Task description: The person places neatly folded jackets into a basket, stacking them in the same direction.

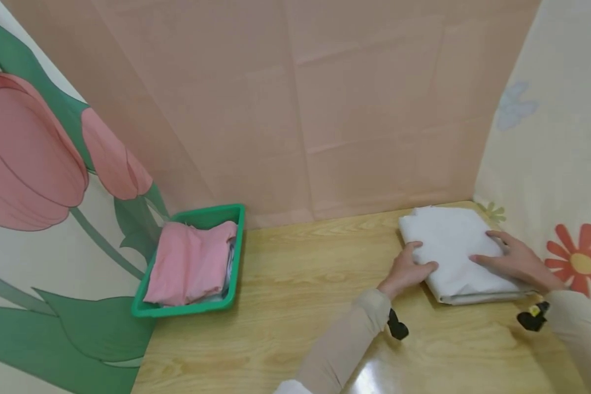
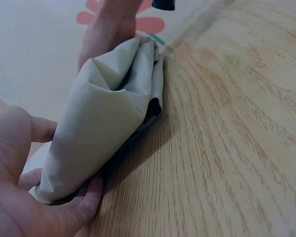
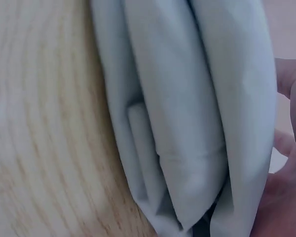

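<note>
Folded white cloth [image 1: 448, 243] is lying at the right of a wooden surface [image 1: 295, 284], with two hands touching its opposite sides. Fingers of the left hand [image 1: 407, 269] are clamping its left edge; the right hand [image 1: 517, 262] is resting on the other side, thumb and fingers apart, any grip beneath being hidden. Gripping or squaring the bundle is seemingly the step in hand, and the next move is likely calling for an even hold, layers together. Pink cloth [image 1: 192, 262] is sitting well apart in a green basket [image 1: 240, 246].
</note>
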`<state>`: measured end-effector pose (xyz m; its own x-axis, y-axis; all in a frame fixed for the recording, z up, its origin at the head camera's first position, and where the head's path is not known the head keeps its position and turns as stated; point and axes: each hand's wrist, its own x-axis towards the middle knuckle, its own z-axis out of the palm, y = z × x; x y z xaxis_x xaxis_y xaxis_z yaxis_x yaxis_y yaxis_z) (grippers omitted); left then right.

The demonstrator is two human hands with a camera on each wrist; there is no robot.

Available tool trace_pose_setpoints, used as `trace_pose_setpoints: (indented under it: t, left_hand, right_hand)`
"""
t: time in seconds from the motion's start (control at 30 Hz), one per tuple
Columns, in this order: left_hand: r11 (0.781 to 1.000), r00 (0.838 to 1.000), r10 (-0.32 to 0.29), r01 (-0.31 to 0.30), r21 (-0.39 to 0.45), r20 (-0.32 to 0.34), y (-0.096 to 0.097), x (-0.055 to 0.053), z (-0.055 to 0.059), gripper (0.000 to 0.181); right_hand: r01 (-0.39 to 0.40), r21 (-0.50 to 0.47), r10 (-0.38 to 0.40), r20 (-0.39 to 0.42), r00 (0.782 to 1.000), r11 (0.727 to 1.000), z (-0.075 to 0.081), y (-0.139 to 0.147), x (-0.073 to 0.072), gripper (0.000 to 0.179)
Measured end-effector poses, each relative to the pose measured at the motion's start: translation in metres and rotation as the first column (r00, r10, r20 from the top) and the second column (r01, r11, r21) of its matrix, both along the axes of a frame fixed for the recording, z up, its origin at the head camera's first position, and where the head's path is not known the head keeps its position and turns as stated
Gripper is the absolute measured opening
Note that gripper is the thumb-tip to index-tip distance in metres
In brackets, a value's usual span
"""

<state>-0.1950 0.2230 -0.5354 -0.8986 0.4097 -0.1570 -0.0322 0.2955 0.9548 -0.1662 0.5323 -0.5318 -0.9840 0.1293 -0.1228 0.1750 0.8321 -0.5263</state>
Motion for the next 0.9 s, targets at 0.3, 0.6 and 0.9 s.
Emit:
trace_pose_setpoints:
  t: [0.3,0.6,0.9]
  left_hand:
    - [0.994,0.996,-0.037,0.029,0.103,0.081,-0.012,-0.005,-0.002,0.061]
    - [0.996,0.994,-0.039,0.03,0.084,0.105,-0.011,-0.003,0.001,0.059]
    - [0.997,0.999,0.039,-0.041,0.072,0.025,-0.006,0.003,0.004,0.058]
  right_hand:
    - [-0.033,-0.174,0.049,0.089,0.995,0.984,0.003,0.014,0.002,0.108]
    - [-0.056,-0.323,0.094,0.103,0.99,0.945,0.006,0.015,0.004,0.099]
    - [-0.101,-0.488,0.151,0.062,0.987,0.867,-0.012,0.018,0.013,0.086]
